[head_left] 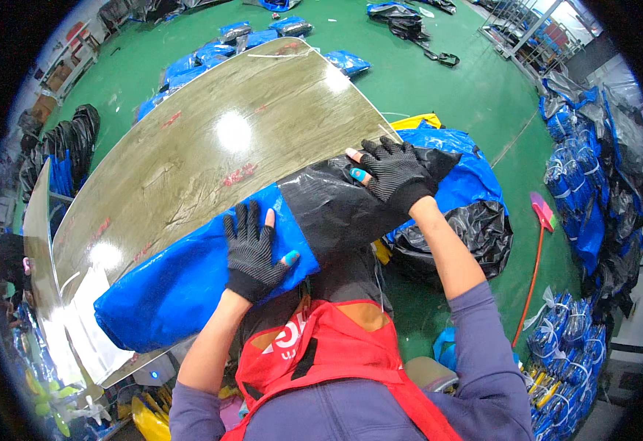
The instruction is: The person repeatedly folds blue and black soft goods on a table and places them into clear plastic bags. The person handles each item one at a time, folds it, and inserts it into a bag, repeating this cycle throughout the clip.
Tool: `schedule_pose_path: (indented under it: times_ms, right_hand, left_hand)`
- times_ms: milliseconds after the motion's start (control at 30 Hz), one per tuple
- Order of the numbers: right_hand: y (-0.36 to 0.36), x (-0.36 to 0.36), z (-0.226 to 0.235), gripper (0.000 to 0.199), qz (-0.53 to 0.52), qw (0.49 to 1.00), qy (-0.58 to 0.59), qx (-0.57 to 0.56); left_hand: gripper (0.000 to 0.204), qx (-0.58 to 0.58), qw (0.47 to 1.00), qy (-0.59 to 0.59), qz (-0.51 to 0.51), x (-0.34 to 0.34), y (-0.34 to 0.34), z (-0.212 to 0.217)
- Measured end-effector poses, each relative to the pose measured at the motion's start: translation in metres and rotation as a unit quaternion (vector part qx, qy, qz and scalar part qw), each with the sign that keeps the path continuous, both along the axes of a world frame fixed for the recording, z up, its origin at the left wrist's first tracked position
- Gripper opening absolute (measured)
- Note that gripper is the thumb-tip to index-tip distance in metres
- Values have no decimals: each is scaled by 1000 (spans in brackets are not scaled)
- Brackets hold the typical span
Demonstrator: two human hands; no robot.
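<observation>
Sheeting [178, 294] of blue and black plastic lies directly beneath the left hand [251, 253] and the right hand [395, 170], along the near edge of the glossy surface [182, 162]. The left rests flat on the blue part, fingers spread (a blue wrap [290, 258] covers its thumb), while the right lies flat and open on the black part, a crumpled black bundle [481, 231] just right of its wrist.

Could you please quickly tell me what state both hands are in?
Left hand: open, palm down on blue sheeting.
Right hand: open, palm down on black sheeting.
</observation>
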State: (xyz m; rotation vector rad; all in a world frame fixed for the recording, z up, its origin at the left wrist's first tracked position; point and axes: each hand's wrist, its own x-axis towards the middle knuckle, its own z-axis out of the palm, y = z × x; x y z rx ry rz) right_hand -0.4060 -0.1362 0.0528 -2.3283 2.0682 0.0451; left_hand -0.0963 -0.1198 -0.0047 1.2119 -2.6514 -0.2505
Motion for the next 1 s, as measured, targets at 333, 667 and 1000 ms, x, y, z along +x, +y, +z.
schedule_pose_path:
  times_ms: [333,667,1000]
  right_hand:
    - [44,-56,-75,60,-188,180,-905,-338]
    - [39,153,30,64,187,883,-285,-324]
    - [53,237,-34,101,150,966,-205,-45]
  left_hand:
    - [93,13,998,13,-55,-87,-24,-7]
    - [61,627,654,401,-138,-40,2,-3]
    - [66,67,986,-142,59,97,-1,28]
